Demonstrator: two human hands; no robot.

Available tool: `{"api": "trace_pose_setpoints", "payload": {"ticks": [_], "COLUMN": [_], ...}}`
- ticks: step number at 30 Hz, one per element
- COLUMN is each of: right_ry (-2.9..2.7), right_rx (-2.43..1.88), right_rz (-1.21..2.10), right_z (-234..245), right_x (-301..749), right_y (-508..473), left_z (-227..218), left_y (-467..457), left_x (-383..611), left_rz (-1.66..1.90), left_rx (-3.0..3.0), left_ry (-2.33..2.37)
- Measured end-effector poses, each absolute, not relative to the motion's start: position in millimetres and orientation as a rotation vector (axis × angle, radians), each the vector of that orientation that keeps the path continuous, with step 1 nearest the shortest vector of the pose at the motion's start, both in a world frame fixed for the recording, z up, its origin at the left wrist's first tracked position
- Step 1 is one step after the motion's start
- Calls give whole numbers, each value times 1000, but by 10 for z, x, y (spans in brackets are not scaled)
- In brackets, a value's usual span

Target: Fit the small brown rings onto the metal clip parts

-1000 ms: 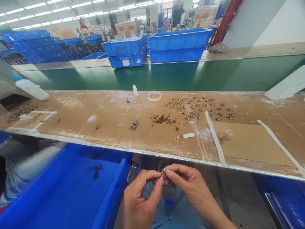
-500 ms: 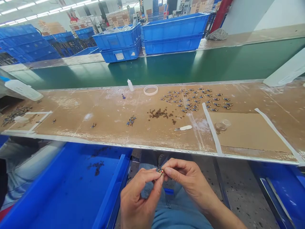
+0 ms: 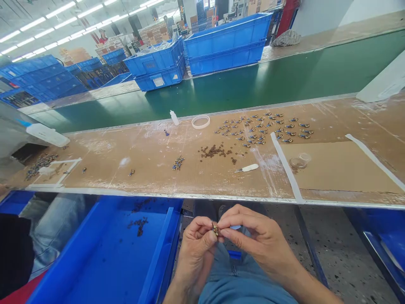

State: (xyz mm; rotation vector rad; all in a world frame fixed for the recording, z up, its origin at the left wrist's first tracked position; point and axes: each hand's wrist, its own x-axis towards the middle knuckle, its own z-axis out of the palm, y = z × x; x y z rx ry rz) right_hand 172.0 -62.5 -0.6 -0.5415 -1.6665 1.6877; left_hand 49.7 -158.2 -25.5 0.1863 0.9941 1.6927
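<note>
Above my lap, in front of the bench edge, my left hand (image 3: 200,242) pinches a small painted figurine (image 3: 215,229) between thumb and fingers. My right hand (image 3: 253,232) closes its thumb and fingertips on the same piece from the other side. Fingers cover most of the figurine; a yellowish, dark-edged part shows. On the bench beyond lie a pile of small brown rings (image 3: 213,151), a heap of similar figurines (image 3: 177,163) and many spread-out figurines (image 3: 259,126). A white-handled craft knife (image 3: 248,168) rests nearer the edge.
A small white bottle (image 3: 174,118) and a tape roll (image 3: 201,122) stand at the bench's back. A clear round cup (image 3: 299,161) sits on cardboard at right. Blue crates (image 3: 226,55) stand beyond the green belt (image 3: 221,93). Left of my lap is a blue bin (image 3: 104,249); a person's leg is beside it.
My left fingers have shifted around the figurine, and it has turned so a yellowish side shows. Both hands still hold it. The head view has tilted slightly.
</note>
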Motion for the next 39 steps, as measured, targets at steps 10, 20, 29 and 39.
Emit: {"api": "trace_pose_setpoints", "payload": {"ticks": [10, 20, 29, 39], "right_ry": [-1731, -1746, -1742, -2027], "right_rx": [-554, -547, -585, -285], "right_rz": [1636, 1615, 1658, 1673], "right_z": [25, 16, -2, -190], "right_x": [1740, 1748, 1590, 35], "right_y": [-652, -667, -649, -827], "left_z": [-281, -239, -279, -519], "left_y": [-1618, -1624, -1610, -1881], "left_x": [494, 522, 463, -743], "left_rz": [1639, 1645, 1752, 2291], "left_rx": [142, 129, 61, -211], "left_ry": [937, 983, 933, 809]}}
